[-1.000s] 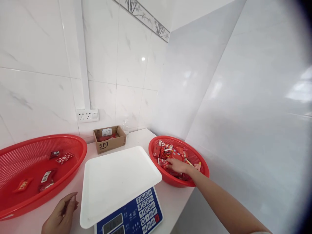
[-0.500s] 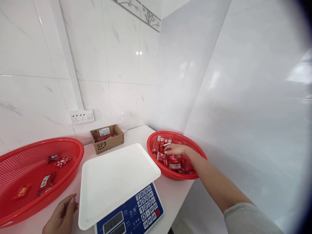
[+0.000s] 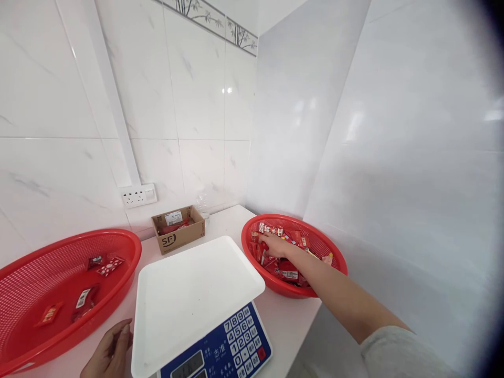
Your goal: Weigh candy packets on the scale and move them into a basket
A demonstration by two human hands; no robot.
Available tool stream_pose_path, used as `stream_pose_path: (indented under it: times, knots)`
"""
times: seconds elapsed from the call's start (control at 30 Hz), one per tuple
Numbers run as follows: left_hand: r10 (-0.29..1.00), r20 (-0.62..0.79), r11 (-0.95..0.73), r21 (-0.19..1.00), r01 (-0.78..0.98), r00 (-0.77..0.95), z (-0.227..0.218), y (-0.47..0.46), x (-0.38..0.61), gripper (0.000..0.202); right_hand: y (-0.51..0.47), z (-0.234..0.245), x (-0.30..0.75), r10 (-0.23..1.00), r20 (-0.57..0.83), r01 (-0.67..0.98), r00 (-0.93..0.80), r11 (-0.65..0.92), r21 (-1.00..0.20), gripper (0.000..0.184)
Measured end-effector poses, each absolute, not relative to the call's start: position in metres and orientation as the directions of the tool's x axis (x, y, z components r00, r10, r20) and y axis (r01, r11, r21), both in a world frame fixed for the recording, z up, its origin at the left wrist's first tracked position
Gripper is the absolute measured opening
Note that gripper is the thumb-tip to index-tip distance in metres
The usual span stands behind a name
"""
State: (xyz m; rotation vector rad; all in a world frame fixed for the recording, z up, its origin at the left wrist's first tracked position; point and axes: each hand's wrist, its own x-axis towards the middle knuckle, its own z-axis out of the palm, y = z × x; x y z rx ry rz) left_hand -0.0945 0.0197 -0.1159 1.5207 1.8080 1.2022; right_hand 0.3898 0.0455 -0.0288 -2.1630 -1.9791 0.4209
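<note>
Your right hand (image 3: 276,245) is among red packets (image 3: 289,274) in the right-side basket (image 3: 271,282), can't tell if gripping; likely picking, next needs a secure pinch.

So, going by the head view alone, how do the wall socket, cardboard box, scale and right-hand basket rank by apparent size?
Largest to smallest:
1. Scale, though it is cut off by the bottom edge and nearness to the camera may enlarge it
2. Right-hand basket
3. Cardboard box
4. Wall socket
</note>
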Motion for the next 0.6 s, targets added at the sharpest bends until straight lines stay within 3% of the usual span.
stream_pose_path:
  times: [0.17,0.33,0.6]
  knots:
    - [0.954,0.145,0.014,0.854,0.52,-0.264,-0.114,0.017,-0.093,0.026,0.025,-0.016,0.399,0.999,-0.048,0.939,0.014,-0.03,-0.343,0.018]
    - [0.962,0.04,0.1,0.869,0.485,-0.27,-0.108,0.012,-0.087,0.031,-0.004,-0.003,0.401,0.996,-0.092,0.915,-0.018,-0.021,-0.403,0.015]
    - [0.958,0.043,0.101,0.875,0.473,-0.285,-0.124,0.022,-0.098,0.029,-0.044,0.02,0.41,0.99,-0.134,0.899,0.049,-0.102,-0.426,0.018]
